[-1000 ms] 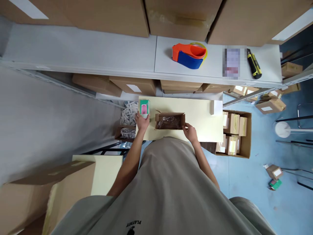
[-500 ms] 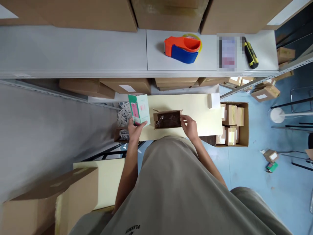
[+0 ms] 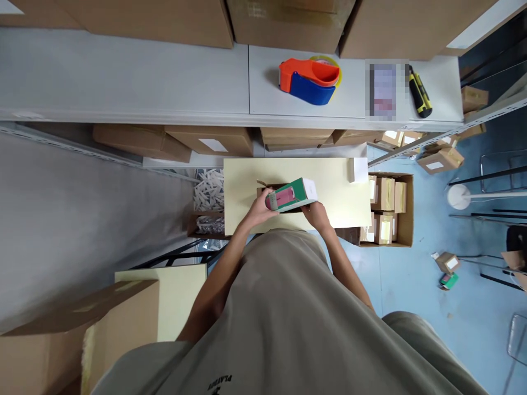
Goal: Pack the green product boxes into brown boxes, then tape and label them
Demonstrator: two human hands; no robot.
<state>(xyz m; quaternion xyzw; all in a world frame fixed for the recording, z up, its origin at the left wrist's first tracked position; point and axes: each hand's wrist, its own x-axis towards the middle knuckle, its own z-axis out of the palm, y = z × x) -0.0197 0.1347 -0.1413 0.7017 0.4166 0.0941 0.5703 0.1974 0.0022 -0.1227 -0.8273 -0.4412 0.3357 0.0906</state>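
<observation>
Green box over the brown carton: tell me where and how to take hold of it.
The green box is best gripped across its long sides at the left end, coming from the left, I'd judge: it is long and narrow and slants above the brown carton. The left hand grips there; the right hand is by its white end.

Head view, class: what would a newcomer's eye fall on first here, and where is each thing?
Most likely the orange-and-blue tape dispenser, bright on the grey shelf above the work table. Next comes the green-and-pink box, tilted in the left hand over the open brown carton. The black-and-yellow knife stands out near the shelf's right end.
</observation>
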